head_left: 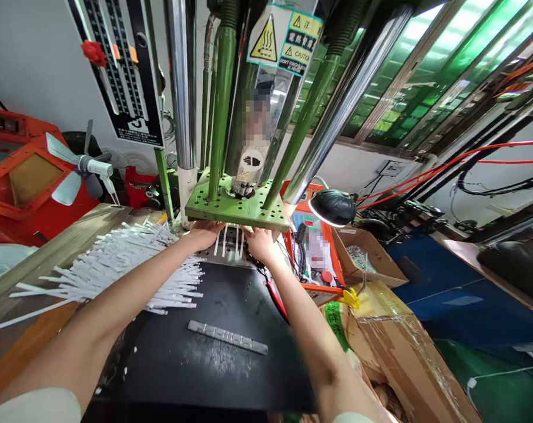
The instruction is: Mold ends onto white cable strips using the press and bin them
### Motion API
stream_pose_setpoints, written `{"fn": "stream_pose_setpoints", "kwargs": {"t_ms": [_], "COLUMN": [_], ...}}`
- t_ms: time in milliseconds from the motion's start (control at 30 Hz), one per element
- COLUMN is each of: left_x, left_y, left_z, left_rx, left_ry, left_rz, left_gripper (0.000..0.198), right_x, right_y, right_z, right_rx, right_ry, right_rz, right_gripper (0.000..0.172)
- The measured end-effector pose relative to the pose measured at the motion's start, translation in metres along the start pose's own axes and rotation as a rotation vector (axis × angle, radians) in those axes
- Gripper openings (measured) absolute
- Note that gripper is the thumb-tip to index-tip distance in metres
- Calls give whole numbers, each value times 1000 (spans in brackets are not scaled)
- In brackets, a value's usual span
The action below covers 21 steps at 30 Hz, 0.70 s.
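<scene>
White strips left of left hand. Black lamp right of right hand. Green plate above both hands, with dotted dark pattern.

I could pass over the black counter, above the flat grey bar. The green plate blocks me overhead; white strips crowd the left, the lamp the right.

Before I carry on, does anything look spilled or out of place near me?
Pale, powdery-looking residue smudges the black work surface beside the gray bar, unlike the darker area around it. One white strip juts leftward from the pile, past most others.
</scene>
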<state>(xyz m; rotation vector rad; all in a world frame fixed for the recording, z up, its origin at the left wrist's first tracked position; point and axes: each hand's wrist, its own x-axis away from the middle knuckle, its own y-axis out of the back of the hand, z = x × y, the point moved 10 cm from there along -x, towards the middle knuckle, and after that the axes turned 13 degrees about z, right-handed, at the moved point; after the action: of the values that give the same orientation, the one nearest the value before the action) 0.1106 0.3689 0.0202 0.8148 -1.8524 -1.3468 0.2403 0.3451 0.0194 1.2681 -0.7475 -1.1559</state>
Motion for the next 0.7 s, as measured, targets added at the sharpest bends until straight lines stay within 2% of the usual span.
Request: {"fn": "stream_pose_setpoints", "kwargs": {"t_ms": [33, 100, 133, 200, 267, 333, 367, 433, 567, 700], "left_x": [19, 73, 106, 182, 250, 292, 303, 311, 304, 305], "left_y": [-5, -28, -46, -75, -102, -124, -132, -140, -147, -147], "left_z": [-4, -12, -17, -33, -34, -24, -19, -10, -8, -6], "left_rx": [4, 21, 30, 15, -92, -105, -116, -175, -348, -343], "left_ry": [-3, -49, -100, -271, -298, -240, -200, -133, -113, -81], "left_rz": [-1, -10, -2, -118, -224, -231, -223, -206, -167, -172], "left_gripper": [44, 48, 47, 42, 42, 46, 45, 43, 67, 66], "right_x": [24, 89, 127, 204, 266, 305, 316, 325, 320, 318], "right_y": [-2, -7, -9, -12, -21, -34, -40, -48, -56, -56], "right_z": [0, 1, 5, 10, 16, 25, 29, 33, 33, 33], "right_rx": [-4, -32, -71, -119, -127, -69, -20, 82, 143, 138], "right_ry": [5, 36, 90, 142, 140, 125, 114, 85, 31, 25], "right_rz": [9, 18, -1, -29, 14, 106, 146, 183, 174, 169], "right_gripper": [38, 35, 31, 27, 36, 53, 59, 60, 63, 66]}}
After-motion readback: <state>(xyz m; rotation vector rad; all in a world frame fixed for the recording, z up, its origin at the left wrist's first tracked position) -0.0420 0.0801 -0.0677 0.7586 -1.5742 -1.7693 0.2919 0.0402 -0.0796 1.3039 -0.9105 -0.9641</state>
